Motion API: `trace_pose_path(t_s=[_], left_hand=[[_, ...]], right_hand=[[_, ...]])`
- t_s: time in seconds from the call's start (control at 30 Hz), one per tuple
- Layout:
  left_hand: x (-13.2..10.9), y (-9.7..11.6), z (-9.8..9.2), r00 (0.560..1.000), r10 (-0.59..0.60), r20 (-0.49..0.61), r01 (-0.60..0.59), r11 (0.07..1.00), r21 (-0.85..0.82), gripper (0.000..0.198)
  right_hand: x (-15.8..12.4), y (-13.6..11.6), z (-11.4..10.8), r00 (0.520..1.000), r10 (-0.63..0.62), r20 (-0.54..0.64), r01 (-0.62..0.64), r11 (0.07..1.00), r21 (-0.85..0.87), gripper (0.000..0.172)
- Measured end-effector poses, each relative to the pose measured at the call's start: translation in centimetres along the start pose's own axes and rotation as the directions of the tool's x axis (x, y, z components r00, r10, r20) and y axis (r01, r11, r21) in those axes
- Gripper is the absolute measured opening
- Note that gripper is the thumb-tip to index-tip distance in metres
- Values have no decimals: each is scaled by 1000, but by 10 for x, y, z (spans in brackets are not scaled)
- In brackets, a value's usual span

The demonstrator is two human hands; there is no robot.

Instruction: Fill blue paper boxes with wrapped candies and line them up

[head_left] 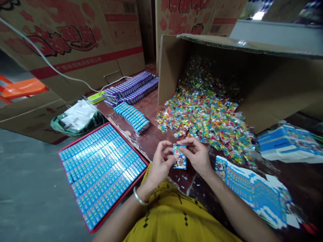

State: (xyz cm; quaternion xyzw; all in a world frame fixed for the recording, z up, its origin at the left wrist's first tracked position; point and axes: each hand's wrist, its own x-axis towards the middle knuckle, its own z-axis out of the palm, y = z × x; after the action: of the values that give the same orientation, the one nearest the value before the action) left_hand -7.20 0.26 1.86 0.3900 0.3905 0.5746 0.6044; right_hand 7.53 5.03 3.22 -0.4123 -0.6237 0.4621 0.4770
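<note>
Between both hands, close in front of my body, is a small blue printed candy box (181,162), upright with its picture side toward me. My left hand (163,158) grips its left edge, with thumb and fingers closed on it. Fingers of my right hand (198,155) pinch the box near its top right; whether the top flap is open I cannot make out. Just beyond the hands, small clear packets of colourful candies (209,117) spill from a large cardboard box (272,80) lying on its side. Flat blue cartons (252,188) lie fanned out right of my right forearm.
Left stands a red tray (94,230) packed with rows of blue boxes (101,168). Behind it are a green basin (59,126) with white material, a row of blue boxes (132,117) and stacked purple boxes (133,88). More flat cartons (290,143) are stacked at right.
</note>
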Motion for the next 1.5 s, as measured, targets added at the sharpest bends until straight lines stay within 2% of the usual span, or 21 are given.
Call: trace_pose_path(t_s=[0.07,0.27,0.47,0.53,0.63,0.7,0.73,0.8,0.83,0.87,0.93,1.03,1.13,1.2,1.23,1.3,1.37,1.4,1.43,1.5], left_hand=[[-1,1,0,1000,13,-3,-13,998,55,38],[-6,4,-2,997,68,34,-75,954,289,34],[-8,8,-3,993,14,117,-53,940,336,41],[-9,8,-3,994,17,111,-56,934,354,46],[-8,9,-4,996,31,89,-61,931,360,47],[-6,10,-6,997,40,67,-60,945,322,42],[-5,10,-7,998,44,53,-58,954,293,39],[-2,11,-9,999,40,31,-46,973,228,37],[0,11,-9,999,33,24,-37,979,200,37],[1,11,-10,999,26,19,-29,984,178,37],[3,10,-10,1000,14,8,-15,988,152,40],[6,7,-14,1000,-19,-23,22,987,156,46],[11,7,-25,999,-38,-38,49,948,314,31],[17,11,-38,993,77,-88,-13,822,570,21],[21,14,-46,978,177,-112,-45,699,714,18],[31,20,-64,917,382,-112,-42,371,928,14],[45,27,-80,871,485,-80,40,93,995,15],[52,29,-88,858,509,-73,85,-1,996,16],[59,31,-95,849,524,-69,123,-68,990,17],[72,33,-105,842,535,-72,173,-140,975,18]], right_hand=[[3,-1,-2,998,32,52,-33,999,16,15],[13,-4,-12,969,203,140,-211,977,41,21],[19,0,-19,938,302,172,-317,946,63,20],[18,-1,-18,951,260,165,-265,964,11,18],[10,-8,-16,981,134,138,-118,986,-117,18],[3,-13,-16,976,86,198,-45,978,-203,18],[-1,-14,-16,964,71,256,-2,966,-260,30],[-7,-16,-16,930,42,364,113,912,-394,71],[-10,-15,-15,919,16,395,181,871,-458,85],[-11,-14,-14,911,-16,412,244,826,-508,91],[-12,-10,-12,906,-87,413,331,756,-565,87],[-10,-3,-6,908,-170,383,383,706,-596,80],[-8,3,-1,913,-188,361,384,693,-610,88],[-7,7,-2,918,-160,362,367,685,-629,100],[-8,9,-3,922,-142,360,354,681,-641,103],[-8,12,-9,934,-109,341,322,671,-668,100],[-10,14,-18,949,-95,302,287,660,-694,89],[-12,16,-23,957,-86,277,263,657,-706,84],[-14,17,-29,966,-73,248,234,656,-718,80],[-19,21,-42,981,-34,189,164,658,-735,75]])
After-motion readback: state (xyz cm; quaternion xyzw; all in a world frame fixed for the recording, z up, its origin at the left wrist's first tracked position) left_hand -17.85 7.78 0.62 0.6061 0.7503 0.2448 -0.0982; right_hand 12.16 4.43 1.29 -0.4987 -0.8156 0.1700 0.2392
